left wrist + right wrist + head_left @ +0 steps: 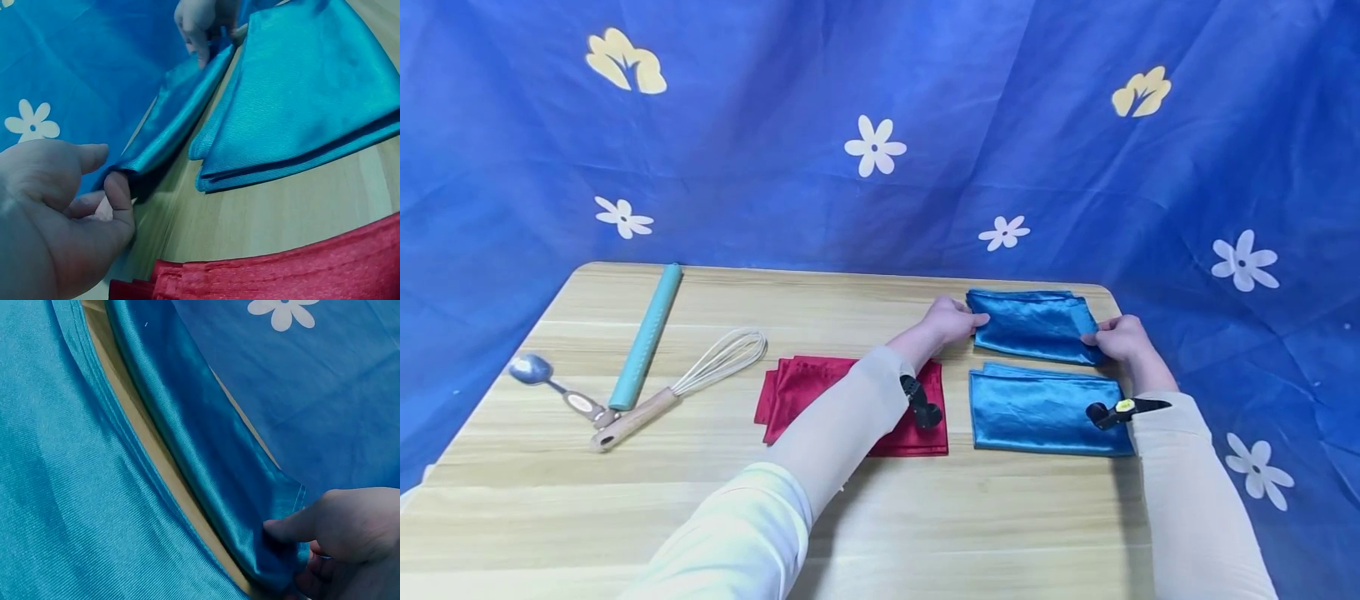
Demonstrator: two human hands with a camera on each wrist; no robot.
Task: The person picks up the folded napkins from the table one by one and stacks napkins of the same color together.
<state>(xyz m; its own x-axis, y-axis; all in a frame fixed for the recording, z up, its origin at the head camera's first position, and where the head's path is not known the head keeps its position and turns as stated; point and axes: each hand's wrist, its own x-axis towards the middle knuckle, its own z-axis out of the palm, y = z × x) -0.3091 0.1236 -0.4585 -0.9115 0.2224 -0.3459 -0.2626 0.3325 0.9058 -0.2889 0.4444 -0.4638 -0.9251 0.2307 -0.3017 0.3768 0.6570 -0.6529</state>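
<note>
Two folded shiny blue cloths lie at the table's far right. My left hand (953, 318) pinches the left end of the farther blue cloth (1036, 325), thumb and fingers on its corner (134, 164). The right end (275, 562) of that same cloth is pinched by my right hand (1118, 335). The nearer blue cloth (1045, 412) lies flat just in front, untouched; it also shows in the left wrist view as the nearer blue cloth (306, 106). A folded red cloth (820, 392) lies under my left forearm.
On the wooden table (625, 500) at the left lie a teal rolling pin (646, 335), a whisk (681, 387) with a wooden handle and a metal spoon (550, 383). A blue flowered backdrop (880, 125) hangs behind and drapes past the table's right edge.
</note>
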